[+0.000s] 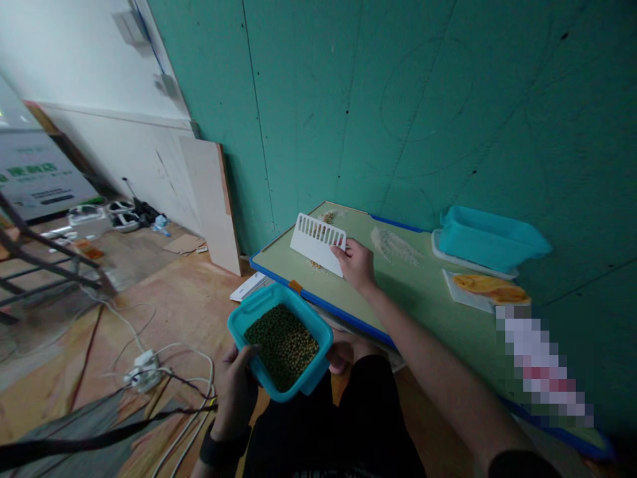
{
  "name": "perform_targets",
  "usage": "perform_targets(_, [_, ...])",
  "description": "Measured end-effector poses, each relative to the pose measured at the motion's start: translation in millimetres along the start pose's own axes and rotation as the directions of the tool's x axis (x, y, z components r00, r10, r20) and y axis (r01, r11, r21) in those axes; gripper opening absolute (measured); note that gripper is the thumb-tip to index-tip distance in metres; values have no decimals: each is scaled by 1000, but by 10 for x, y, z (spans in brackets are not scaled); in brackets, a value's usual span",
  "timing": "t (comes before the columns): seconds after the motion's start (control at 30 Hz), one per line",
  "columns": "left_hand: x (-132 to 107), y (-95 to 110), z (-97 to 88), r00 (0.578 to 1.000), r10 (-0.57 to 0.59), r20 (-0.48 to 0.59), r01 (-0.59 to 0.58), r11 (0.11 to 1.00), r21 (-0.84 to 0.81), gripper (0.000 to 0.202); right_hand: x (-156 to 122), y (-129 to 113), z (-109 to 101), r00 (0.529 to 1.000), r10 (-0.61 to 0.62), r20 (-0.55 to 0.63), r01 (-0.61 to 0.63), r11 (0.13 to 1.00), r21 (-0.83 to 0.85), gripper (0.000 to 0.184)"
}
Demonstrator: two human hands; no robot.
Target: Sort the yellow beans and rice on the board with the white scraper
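My left hand [237, 382] grips the near-left rim of a teal plastic tub [318, 332], held over my lap beside the table edge. Inside it lie dark green beans [273, 335] and yellowish beans [300, 348]. Between thumb and fingers of my right hand [357, 262] is the right end of a white slotted scraper [313, 249], tilted above the table. Through and around its slots I see tan beans [327, 218] on the tabletop; part of them is hidden behind it. A smear of pale grains [395, 247] lies right of the scraper.
The blue-edged table [423, 299] stands against a green wall. On its right are a teal bin [490, 239] on a white lid, a yellow cloth [490, 289] and a blurred-out item [542, 365]. A power strip [144, 370] with loose cables lies on the floor at left.
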State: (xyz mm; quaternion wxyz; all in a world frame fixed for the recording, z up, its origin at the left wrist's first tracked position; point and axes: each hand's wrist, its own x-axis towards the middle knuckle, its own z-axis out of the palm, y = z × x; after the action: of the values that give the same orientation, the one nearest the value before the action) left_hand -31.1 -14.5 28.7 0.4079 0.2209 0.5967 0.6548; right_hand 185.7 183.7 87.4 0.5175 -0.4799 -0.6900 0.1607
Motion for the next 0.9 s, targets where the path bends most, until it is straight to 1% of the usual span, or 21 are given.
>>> perform_targets(0.1, [41,-103,-35,998,-44,47,46,998,-34,13,3,9,14,1000,-6,9,6,1000,21,23])
perform_targets(0.17, [59,-159,-37,995,-65,79,73,992,-100,12,4,10,19,1000,-16,5,16,999,29,23])
perform_targets(0.27, [59,-184,-8,993,-62,97,79,981,-178,15,7,4,18,1000,-31,-4,31,1000,2,24])
perform_targets(0.4, [46,-177,20,996,-64,60,73,984,-160,10,10,-11,24,999,-47,7,47,996,-72,22])
perform_targets(0.5, [59,-207,9,996,-65,54,73,985,-159,11,7,-27,38,998,-60,-7,59,993,-100,23])
perform_targets(0.67, [88,-251,-14,997,-53,53,61,987,-148,14,-12,-69,51,998,-68,12,69,992,-108,20])
perform_targets(0.9, [140,-258,-68,998,-24,61,30,994,-110,13,-37,-98,66,998,-64,27,66,994,-90,16])
